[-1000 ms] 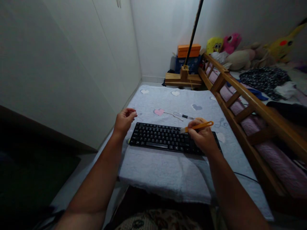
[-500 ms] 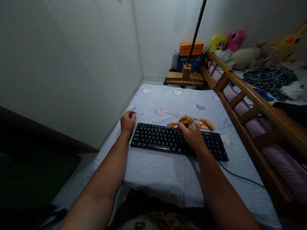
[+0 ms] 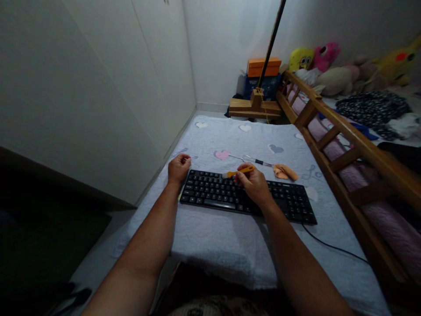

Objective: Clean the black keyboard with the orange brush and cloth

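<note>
A black keyboard (image 3: 210, 188) lies across the cloth in front of me. Between the fingers and thumb of my right hand (image 3: 254, 183) is a small brush with a yellow-orange handle (image 3: 247, 170). Its pale bristles (image 3: 225, 175) point left, over the top rows of keys. My left hand (image 3: 178, 168) is curled closed at the keyboard's upper left corner, and nothing shows in its fingers. Behind the keyboard lie a thin metal tool with a black grip (image 3: 259, 162) and a crumpled orange cloth (image 3: 284, 172).
A pale blue cloth with hearts (image 3: 210, 136) covers the table. The keyboard's cable (image 3: 332, 245) runs off right. A wooden bed rail (image 3: 342, 127) borders the right side, white cupboard doors (image 3: 131, 87) the left. Beyond stand a wooden base with a pole (image 3: 255, 105) and boxes (image 3: 264, 68).
My right hand has moved left with the brush, and the bristles are lower, close to the keys. My left hand looks nearly unmoved. The view has shifted slightly.
</note>
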Available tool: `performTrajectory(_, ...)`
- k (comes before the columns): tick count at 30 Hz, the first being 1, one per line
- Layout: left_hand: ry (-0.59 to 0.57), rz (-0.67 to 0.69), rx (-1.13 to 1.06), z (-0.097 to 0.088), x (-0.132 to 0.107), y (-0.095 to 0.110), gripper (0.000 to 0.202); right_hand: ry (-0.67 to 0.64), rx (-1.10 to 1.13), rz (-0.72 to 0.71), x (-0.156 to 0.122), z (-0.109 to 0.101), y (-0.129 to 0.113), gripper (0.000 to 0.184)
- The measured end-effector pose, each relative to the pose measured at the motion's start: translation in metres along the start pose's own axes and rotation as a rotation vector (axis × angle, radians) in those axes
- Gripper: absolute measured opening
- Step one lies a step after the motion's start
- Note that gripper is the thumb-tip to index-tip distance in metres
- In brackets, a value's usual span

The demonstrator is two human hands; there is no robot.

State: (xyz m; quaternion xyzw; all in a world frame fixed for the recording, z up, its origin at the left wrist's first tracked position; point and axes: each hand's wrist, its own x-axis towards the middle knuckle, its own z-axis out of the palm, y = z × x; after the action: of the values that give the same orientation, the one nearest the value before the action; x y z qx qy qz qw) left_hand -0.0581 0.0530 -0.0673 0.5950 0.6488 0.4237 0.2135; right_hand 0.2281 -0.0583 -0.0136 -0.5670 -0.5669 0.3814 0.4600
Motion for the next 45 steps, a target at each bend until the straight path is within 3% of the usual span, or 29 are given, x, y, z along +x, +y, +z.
performTrajectory(7, -0.039, 0.035, 0.011, 0.001, -0.002, 0.002, 0.019, 0.161, -0.238, -0.048, -0.001, -0.025, 0.001, 0.014)
performTrajectory(10, -0.051, 0.026, 0.035, 0.001, -0.003, 0.006, 0.016, 0.238, -0.237, -0.049, -0.002, -0.028, 0.000, 0.013)
performTrajectory(15, -0.054, 0.031, 0.050, 0.000, -0.004, 0.010, 0.013, 0.125, -0.065, -0.034, -0.004, -0.011, -0.004, 0.020)
performTrajectory(19, -0.064, 0.042, 0.070, -0.001, -0.004, 0.010, 0.014, 0.110, -0.141, -0.046, -0.004, -0.006, -0.004, 0.016)
performTrajectory(28, -0.075, 0.032, 0.145, 0.000, -0.004, 0.010, 0.018, 0.311, -0.397, -0.061, -0.005, -0.041, 0.002, 0.013)
performTrajectory(32, -0.080, 0.023, 0.157, 0.000, -0.003, 0.009, 0.020, 0.375, -0.400, -0.079, -0.008, -0.055, 0.003, 0.013)
performTrajectory(39, -0.075, 0.033, 0.109, 0.000, -0.001, 0.006, 0.019, 0.270, -0.221, -0.073, -0.012, -0.052, 0.006, 0.020)
performTrajectory(45, -0.060, 0.052, 0.076, -0.001, -0.001, 0.005, 0.019, 0.340, -0.329, -0.047, -0.011, -0.064, 0.012, 0.020)
